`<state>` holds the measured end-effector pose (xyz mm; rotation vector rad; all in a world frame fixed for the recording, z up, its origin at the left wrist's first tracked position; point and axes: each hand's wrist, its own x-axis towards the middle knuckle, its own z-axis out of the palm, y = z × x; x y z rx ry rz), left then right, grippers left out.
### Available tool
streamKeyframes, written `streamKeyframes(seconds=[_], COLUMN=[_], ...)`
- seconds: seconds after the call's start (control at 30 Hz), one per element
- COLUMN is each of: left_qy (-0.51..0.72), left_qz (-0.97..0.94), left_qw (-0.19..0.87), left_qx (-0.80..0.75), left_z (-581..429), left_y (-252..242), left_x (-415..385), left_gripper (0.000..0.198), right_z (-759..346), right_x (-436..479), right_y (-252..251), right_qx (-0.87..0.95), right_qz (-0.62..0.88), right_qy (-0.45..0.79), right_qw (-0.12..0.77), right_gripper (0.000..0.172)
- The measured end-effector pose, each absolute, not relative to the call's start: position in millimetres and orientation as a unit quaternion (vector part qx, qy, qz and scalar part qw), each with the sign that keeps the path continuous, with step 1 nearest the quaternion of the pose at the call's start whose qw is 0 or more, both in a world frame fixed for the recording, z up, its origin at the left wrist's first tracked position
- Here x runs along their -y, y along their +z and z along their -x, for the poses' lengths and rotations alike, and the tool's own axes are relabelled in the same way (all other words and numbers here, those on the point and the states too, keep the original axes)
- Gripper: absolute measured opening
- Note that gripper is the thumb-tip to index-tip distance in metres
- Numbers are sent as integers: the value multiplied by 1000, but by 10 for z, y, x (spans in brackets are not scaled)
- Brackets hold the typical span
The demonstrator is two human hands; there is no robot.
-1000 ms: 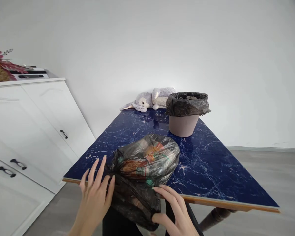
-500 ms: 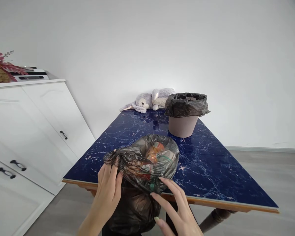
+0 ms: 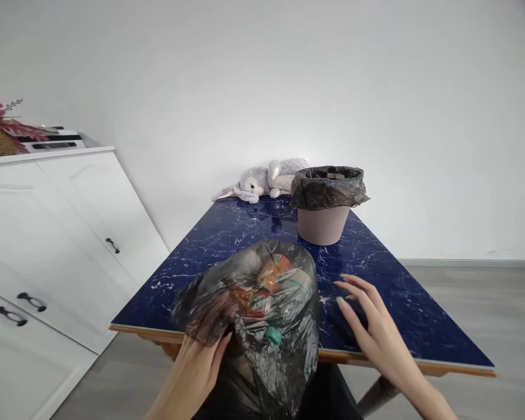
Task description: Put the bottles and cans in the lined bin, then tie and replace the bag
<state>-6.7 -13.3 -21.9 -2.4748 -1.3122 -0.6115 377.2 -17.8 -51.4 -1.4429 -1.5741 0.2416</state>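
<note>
A thin black plastic bag (image 3: 289, 344) lies at the table's front edge, its near part hanging over that edge. Through the film show an orange-and-red item (image 3: 272, 274) and a green bottle cap (image 3: 273, 335). My left hand (image 3: 203, 356) grips the bag at its near left side; the plastic covers the fingertips, and the thumb shows outside. To the right of the bag, my right hand (image 3: 374, 324) is held over the table, fingers apart and holding nothing.
The blue marbled table (image 3: 402, 315) has a wooden edge. Farther back stands a pinkish bin (image 3: 324, 226) lined with a black bag, beside a grey plush rabbit (image 3: 250, 184) against the wall. White cabinets (image 3: 65, 233) are at the left.
My right hand has left the bag and moved right and away over the table. The bag's near part has spread and now drapes lower, showing the green cap. My left hand has shifted slightly nearer.
</note>
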Motion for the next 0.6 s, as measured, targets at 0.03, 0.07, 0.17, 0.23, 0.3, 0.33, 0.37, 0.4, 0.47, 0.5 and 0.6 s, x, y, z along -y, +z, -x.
streamKeyframes(seconds=[0.03, 0.07, 0.17, 0.23, 0.3, 0.33, 0.37, 0.4, 0.47, 0.5, 0.6], left_qy=[-198, -186, -169, -173, -178, -182, -186, -192, -205, -211, -236], left_qz=[861, 866, 877, 881, 880, 877, 872, 865, 847, 837, 796], left_qw=[130, 120, 98, 95, 95, 96, 95, 92, 73, 58, 27], left_qx=[449, 447, 439, 429, 430, 435, 443, 455, 484, 502, 557], left_z=[32, 0, -66, -68, -31, 3, 48, 101, 227, 295, 503], left_y=[-175, -132, -33, -13, -29, -46, -61, -72, -60, -31, 145], left_x=[63, -9, -206, -292, -323, -316, -295, -263, -172, -117, 59], left_gripper=[60, 63, 70, 71, 67, 64, 61, 59, 56, 55, 58], right_z=[-3861, -3940, -4089, -4113, -4098, -4085, -4074, -4064, -4056, -4057, -4060], right_x=[88, 11, -111, -107, -70, -50, -34, -23, -15, -16, -17], right_y=[-531, -557, -662, -713, -726, -721, -710, -696, -671, -661, -645], right_qx=[638, 633, 623, 627, 635, 638, 640, 641, 644, 645, 642], right_qz=[597, 603, 615, 617, 617, 616, 614, 611, 606, 604, 609], right_qy=[98, 99, 111, 114, 113, 111, 109, 107, 105, 105, 109], right_qw=[475, 475, 470, 461, 450, 448, 449, 451, 455, 456, 453], right_gripper=[38, 39, 45, 46, 45, 44, 44, 44, 43, 42, 40])
